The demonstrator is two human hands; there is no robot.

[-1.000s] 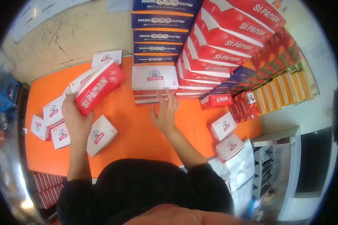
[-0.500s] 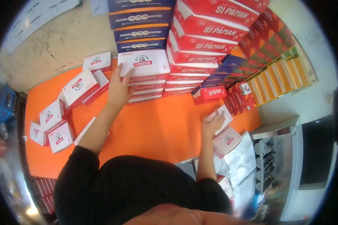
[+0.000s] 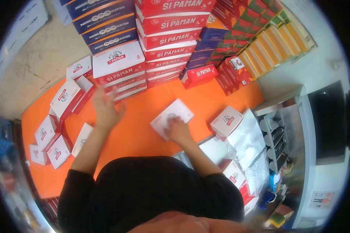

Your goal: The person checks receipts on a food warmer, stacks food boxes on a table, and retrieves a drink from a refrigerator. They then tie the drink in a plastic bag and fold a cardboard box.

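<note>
A small white "Si Paman" chicken box [image 3: 163, 123] is over the middle of the orange table, blurred by motion. My right hand [image 3: 179, 130] lies on its near side with the fingers curled onto its top; the grip underneath is hidden. My left hand [image 3: 108, 110] hovers, smeared, just in front of a stack of larger red-and-white boxes [image 3: 118, 64], fingers apart and holding nothing. To its left, several small white boxes [image 3: 65, 97] lie in a loose pile. One more small box [image 3: 83, 139] lies beside my left forearm.
Tall stacks of blue "Mang Katsu" boxes [image 3: 109, 29] and red boxes [image 3: 171, 37] stand at the back of the orange table [image 3: 144, 149]. At right are a single white box [image 3: 227, 120], plastic sheets [image 3: 247, 136] and a rack [image 3: 274, 139]. Yellow boxes [image 3: 268, 48] line the wall.
My right hand has moved left with the small white box, from the table's right side to its middle. My left hand has come off the large box stack. The view has shifted.
</note>
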